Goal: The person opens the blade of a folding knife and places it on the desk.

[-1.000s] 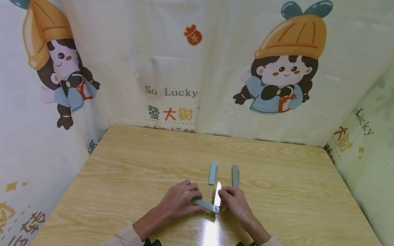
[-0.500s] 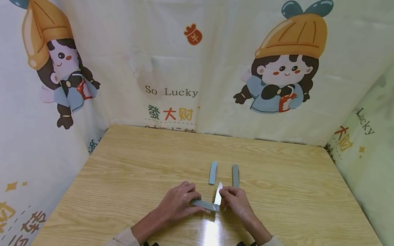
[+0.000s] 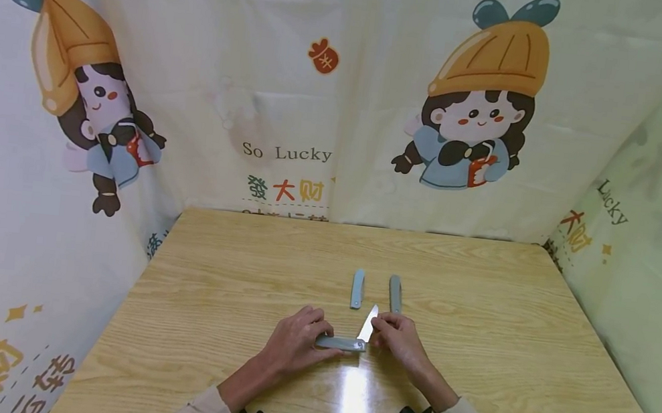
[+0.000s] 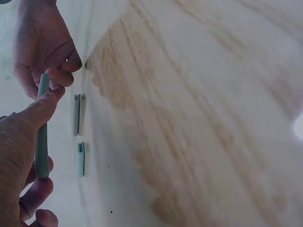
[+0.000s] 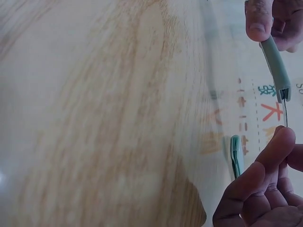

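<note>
A folding knife with a grey-green handle (image 3: 341, 343) is partly unfolded between both hands, low over the table. My left hand (image 3: 297, 339) grips the handle between thumb and fingers, as the left wrist view of the handle (image 4: 41, 146) also shows. The bright blade (image 3: 367, 326) points away and slightly right, at a wide angle to the handle. Near its tip, my right hand (image 3: 400, 340) pinches the blade between thumb and fingertip. In the right wrist view the blade (image 5: 286, 112) appears edge-on, a thin line running from handle to fingertips.
Beyond the hands, a light blue folded knife (image 3: 357, 290) and a grey folded knife (image 3: 396, 294) lie side by side on the wooden table (image 3: 241, 257). A printed curtain (image 3: 294, 95) hangs around the table's back and sides.
The blade has swung to the right, widening its angle with the handle. The handle has turned level and shifted slightly left with my left hand. Both folded knives stay where they were.
</note>
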Tool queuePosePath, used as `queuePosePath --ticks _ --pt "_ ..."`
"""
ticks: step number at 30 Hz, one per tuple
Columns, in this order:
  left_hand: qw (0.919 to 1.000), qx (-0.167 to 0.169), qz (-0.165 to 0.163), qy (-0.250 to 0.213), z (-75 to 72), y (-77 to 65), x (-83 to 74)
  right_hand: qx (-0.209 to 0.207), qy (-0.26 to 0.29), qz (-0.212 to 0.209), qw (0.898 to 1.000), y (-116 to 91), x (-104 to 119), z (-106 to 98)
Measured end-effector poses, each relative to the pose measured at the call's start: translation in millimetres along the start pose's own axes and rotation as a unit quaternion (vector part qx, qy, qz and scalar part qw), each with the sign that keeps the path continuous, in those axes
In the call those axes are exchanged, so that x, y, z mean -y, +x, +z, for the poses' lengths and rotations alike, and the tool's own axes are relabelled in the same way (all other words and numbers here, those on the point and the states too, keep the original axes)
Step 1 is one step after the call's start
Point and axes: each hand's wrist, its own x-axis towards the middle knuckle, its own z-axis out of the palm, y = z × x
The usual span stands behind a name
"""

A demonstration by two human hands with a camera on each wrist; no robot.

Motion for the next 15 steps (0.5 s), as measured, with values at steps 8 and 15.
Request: queuePosePath --ticks 8,15 --pt "0.9998 -0.016 -0.009 -0.001 1.3 -4.0 -1.9 0.005 0.013 -0.001 1.000 2.0 -4.1 -1.0" --pt "0.9995 -0.022 -0.021 -0.005 2.1 -7.4 -4.5 0.004 0.014 0.001 1.000 5.2 -4.6 0.0"
